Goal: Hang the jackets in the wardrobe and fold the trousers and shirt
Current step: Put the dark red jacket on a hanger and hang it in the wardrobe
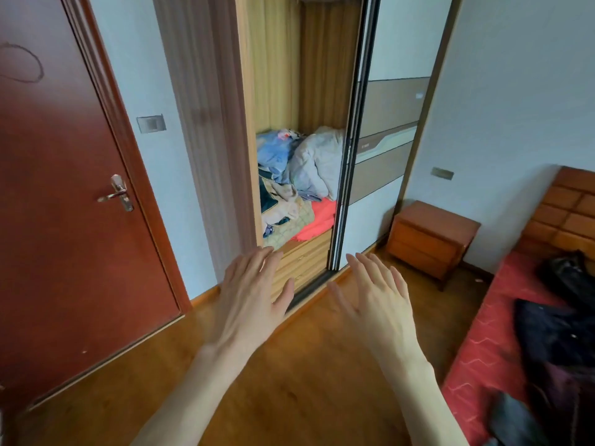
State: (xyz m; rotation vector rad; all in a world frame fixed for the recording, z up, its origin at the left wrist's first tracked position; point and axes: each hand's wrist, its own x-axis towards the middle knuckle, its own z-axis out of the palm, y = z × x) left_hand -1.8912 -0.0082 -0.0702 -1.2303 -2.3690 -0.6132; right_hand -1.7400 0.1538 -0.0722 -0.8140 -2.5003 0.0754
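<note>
The wardrobe (277,75) stands ahead with its left section open and its sliding door (351,149) pushed right. A heap of bedding and clothes (296,185) fills the lower shelf inside. Dark jackets and other dark garments (560,336) lie in a pile on the red bed (476,358) at the right. My left hand (251,300) and my right hand (376,300) are held out side by side in front of the wardrobe, palms down, fingers straight and spread. Neither hand holds anything.
A closed red-brown door (58,201) with a metal handle (117,193) is on the left. A wooden bedside cabinet (431,239) stands between the wardrobe and the bed's headboard (570,214). Wooden floor (306,381) lies below my arms.
</note>
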